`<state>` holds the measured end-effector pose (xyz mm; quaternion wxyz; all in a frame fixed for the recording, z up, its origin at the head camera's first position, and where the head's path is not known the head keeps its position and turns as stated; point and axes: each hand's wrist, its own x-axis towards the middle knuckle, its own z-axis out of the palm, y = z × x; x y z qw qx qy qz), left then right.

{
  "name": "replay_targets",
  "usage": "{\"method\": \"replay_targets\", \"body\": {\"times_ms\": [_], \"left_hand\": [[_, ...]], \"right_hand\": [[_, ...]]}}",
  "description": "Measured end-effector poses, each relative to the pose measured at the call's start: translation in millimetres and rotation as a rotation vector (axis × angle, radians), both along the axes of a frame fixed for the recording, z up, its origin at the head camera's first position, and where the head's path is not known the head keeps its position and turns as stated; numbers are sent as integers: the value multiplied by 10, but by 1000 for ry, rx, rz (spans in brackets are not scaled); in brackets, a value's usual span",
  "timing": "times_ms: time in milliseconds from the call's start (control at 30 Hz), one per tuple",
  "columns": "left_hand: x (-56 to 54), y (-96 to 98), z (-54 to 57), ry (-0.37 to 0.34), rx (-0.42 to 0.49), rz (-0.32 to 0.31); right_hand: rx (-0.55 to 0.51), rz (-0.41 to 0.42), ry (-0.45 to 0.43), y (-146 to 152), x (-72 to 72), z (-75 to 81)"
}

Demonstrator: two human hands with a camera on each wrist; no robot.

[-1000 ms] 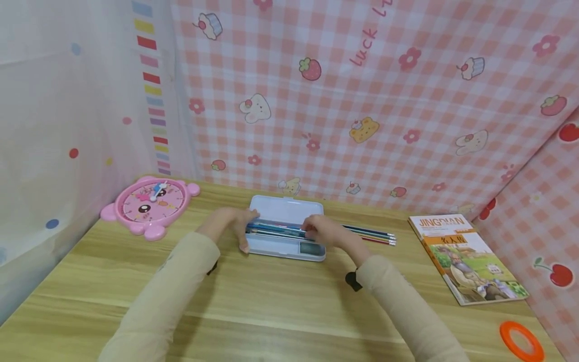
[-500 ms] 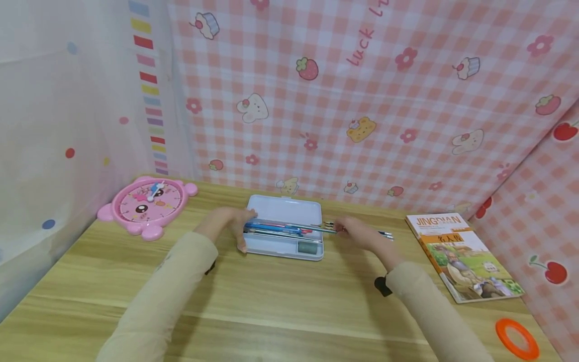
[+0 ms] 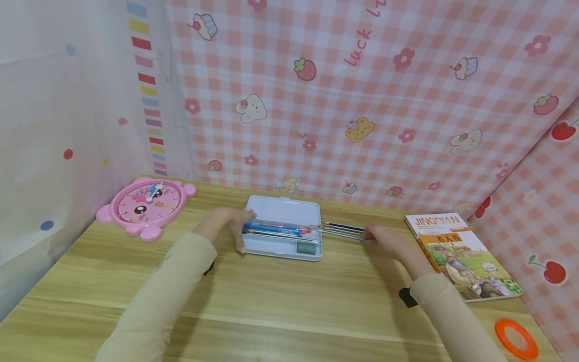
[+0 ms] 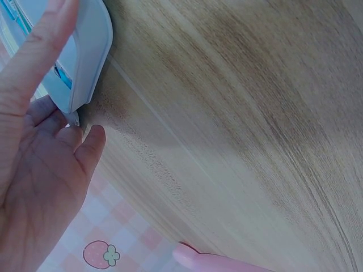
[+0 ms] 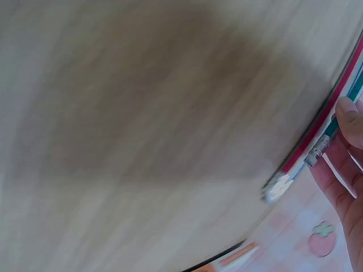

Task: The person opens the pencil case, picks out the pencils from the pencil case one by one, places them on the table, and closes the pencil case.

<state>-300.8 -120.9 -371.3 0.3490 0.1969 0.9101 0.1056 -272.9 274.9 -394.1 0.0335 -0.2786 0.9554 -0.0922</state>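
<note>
On a wood-grain table (image 3: 271,311), the right hand (image 3: 384,239) pinches 1 green pencil (image 5: 333,127) pointing left toward the pencil case (image 3: 282,210) the left hand (image 3: 232,229) holds.

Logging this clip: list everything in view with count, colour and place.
Pencil case: one, whitish, open at table centre
Pens: several, mostly blue, inside the case
Small block: one, grey-green, case's near right compartment
Loose pencils: several, dark blue and red among them, right of the case
Green pencil: one, green, in the right hand
Toy clock: one, pink, table's far left
Book: one, multicoloured, table's right
Ring: one, orange, nearer than the book
Table: one, wood-coloured, beneath everything
Cloths: checked pink-white behind and right; whitish left
Left hand: one, at the case's left end
Right hand: one, pinching the green pencil
Sleeves: two, cream, on the arms
</note>
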Motion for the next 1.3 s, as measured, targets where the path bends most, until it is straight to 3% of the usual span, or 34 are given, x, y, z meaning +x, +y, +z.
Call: {"method": "replay_targets", "body": {"times_ms": [433, 1300], "left_hand": [[9, -4, 10, 7, 3, -2], [14, -5, 6, 2, 11, -1]], "right_hand": [[17, -45, 42, 185, 40, -76], [-7, -73, 104, 170, 2, -136]]}}
